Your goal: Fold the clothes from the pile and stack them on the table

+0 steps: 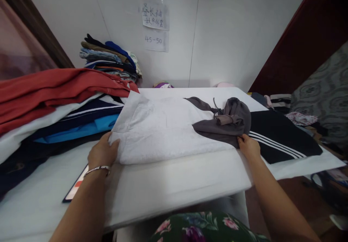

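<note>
A folded hooded top lies flat on the white table, its pale body (160, 126) on the left and its dark grey hood (232, 117), with a drawstring, bunched on the right. My left hand (104, 151), a bracelet on its wrist, is closed on the near left corner of the pale body. At the other end, my right hand (248, 146) pinches the near edge of the dark grey part. Black trousers with white stripes (282, 136) are beside the hood, just past my right hand.
Red cloth (54, 93) tops a heap of clothes on the left. Behind it stands a stack of folded clothes (108, 58). A flat device with a lit screen (74, 189) is partly hidden by my left forearm. Paper signs (155, 15) hang on the white wall. The table's near edge (176, 202) is before me.
</note>
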Demonstrator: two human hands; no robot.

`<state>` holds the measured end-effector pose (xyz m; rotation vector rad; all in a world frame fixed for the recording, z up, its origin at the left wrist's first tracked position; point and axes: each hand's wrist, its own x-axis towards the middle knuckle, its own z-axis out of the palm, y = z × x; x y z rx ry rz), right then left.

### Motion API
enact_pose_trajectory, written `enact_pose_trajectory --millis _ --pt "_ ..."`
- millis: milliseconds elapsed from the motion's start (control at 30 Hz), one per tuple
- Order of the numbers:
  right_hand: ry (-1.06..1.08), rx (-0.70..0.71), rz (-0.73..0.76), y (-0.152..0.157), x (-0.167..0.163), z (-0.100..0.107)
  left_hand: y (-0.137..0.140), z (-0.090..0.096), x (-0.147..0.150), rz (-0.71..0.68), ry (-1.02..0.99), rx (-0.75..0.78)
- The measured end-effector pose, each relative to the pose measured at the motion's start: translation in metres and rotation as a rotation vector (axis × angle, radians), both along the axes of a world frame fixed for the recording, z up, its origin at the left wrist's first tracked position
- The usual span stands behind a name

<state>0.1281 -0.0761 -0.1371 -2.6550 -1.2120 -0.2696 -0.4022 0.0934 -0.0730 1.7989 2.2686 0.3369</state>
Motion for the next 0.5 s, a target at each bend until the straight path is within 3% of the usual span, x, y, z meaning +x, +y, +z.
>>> enact_pose_trajectory --millis 100,267,433,500 --pt "0.032 0.046 -0.024 -0.002 0.004 -0.002 -0.005 0.002 0.003 0.000 -0.035 0.039" --pt "0.118 0.256 -0.108 -0.008 0.009 -0.001 -0.009 0.000 0.008 0.020 -0.080 0.119" --pt "0.201 -0.005 -0.145 -0.008 0.007 0.004 -0.008 -0.006 0.008 0.004 -0.091 0.192" --pt "0.189 -0.004 -0.113 -0.008 0.004 0.005 -0.006 -0.009 0.006 -0.001 -0.077 0.196"
